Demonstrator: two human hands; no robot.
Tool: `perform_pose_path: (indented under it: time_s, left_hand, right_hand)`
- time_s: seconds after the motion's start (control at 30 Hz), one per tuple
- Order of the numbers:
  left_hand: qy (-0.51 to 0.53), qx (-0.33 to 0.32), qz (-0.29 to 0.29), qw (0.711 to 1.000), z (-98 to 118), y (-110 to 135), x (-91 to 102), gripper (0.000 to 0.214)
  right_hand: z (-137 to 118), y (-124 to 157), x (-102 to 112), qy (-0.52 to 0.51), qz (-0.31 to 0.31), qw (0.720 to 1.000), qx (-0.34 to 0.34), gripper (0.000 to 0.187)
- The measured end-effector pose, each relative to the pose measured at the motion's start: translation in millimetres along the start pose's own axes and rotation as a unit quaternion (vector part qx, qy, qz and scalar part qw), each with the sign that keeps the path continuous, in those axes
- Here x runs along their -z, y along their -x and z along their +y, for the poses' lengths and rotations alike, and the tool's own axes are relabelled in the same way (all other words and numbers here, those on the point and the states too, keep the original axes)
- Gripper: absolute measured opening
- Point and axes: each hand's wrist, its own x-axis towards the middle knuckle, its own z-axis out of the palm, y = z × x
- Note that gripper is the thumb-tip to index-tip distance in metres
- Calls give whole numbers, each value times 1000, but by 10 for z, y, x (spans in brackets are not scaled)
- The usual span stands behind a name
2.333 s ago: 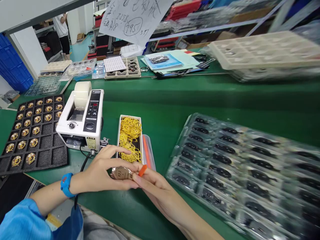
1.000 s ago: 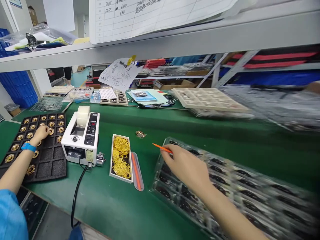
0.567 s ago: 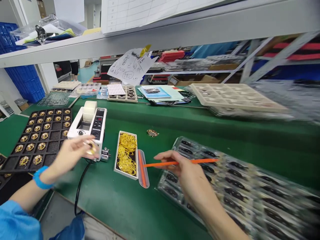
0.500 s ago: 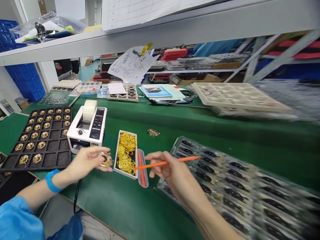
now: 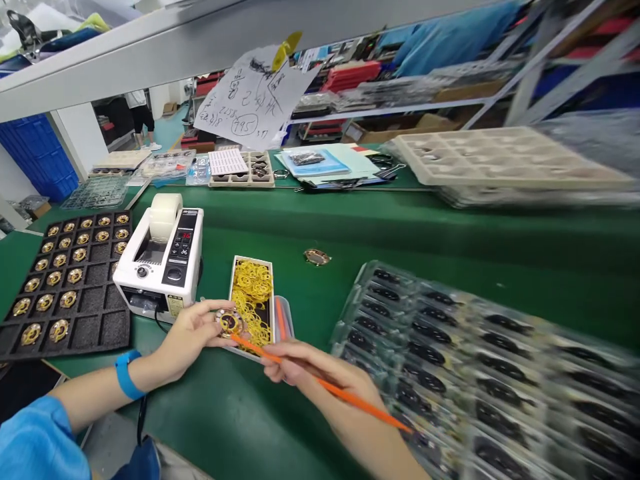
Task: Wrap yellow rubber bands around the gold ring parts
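Note:
My left hand (image 5: 193,331) grips a round gold watch case (image 5: 230,323) by its edge, with a yellow ring and a dark centre facing up. Between the fingers of my right hand (image 5: 320,373) is a slim orange stick (image 5: 350,398), its tip at the lower edge of the watch case. Both hands are over the near end of a white box (image 5: 232,288) filled with thin yellow rings (image 5: 253,283). Beside that box, a clear narrow tray (image 5: 285,313) with another orange stick in it is partly hidden by my right hand.
A white tape dispenser (image 5: 167,267) stands left of the box. Further left lies a black foam tray (image 5: 107,327) with several gold cases. Another case (image 5: 317,257) rests on the green table (image 5: 240,427). Clear trays of dark parts (image 5: 425,333) fill the right side.
My right hand has moved left, bringing the orange stick's tip to the watch case. My left hand has shifted right, over the box edge, and the case now faces up. The camera view has tilted.

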Motion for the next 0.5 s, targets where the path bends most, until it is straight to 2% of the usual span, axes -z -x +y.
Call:
perform_pose_path:
  time_s: [0.17, 0.27, 0.33, 0.4, 0.5]
  left_hand:
    - [4, -16, -9, 1000, -65, 9, -1, 43]
    - [6, -14, -9, 1000, -79, 12, 9, 45]
    - [5, -5, -10, 1000, -70, 13, 20, 47]
    - [5, 5, -10, 1000, -56, 17, 29, 48]
    - [10, 12, -7, 1000, -44, 27, 39, 48]
  right_hand:
    - [32, 29, -132, -18, 47, 997, -63, 35]
    - [43, 33, -129, -12, 30, 998, -47, 31]
    - [56, 30, -100, 38, 0, 999, 5, 26]
    - [87, 30, -65, 111, -33, 989, 88, 20]
    - [188, 40, -15, 208, -81, 948, 227, 26]
